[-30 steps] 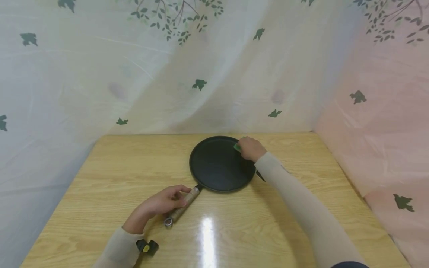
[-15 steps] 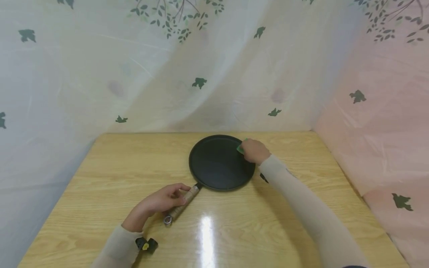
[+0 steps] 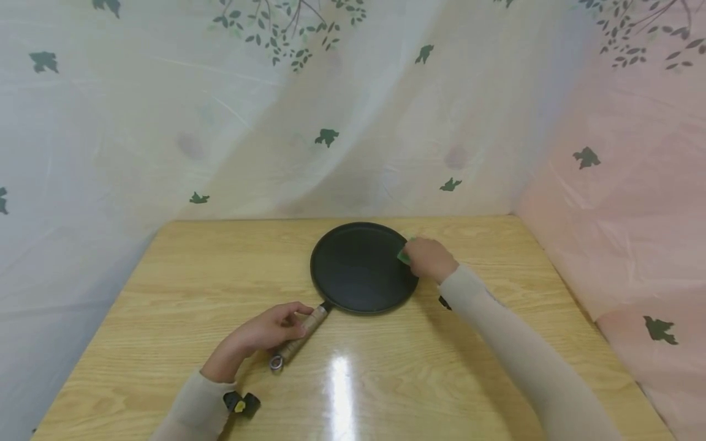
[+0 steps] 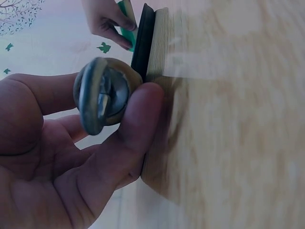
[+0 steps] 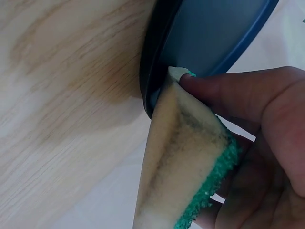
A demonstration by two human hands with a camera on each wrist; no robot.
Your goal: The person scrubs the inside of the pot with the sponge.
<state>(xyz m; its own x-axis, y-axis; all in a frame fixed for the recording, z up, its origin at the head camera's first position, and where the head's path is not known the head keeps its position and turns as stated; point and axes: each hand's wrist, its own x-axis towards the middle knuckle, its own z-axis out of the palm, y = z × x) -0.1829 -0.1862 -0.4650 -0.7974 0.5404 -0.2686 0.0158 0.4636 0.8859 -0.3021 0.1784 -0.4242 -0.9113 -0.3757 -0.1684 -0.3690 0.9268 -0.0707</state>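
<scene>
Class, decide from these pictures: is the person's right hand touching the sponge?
Touching. The right wrist view shows it plainly: the right hand pinches the sponge, its thumb pressed against it near one corner.

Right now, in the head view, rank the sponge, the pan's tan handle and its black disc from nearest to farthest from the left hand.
1. Tan handle: held in the left hand.
2. Black disc: past the handle, ahead and right.
3. Sponge: at the disc's right rim, pinched in the right hand.
</scene>
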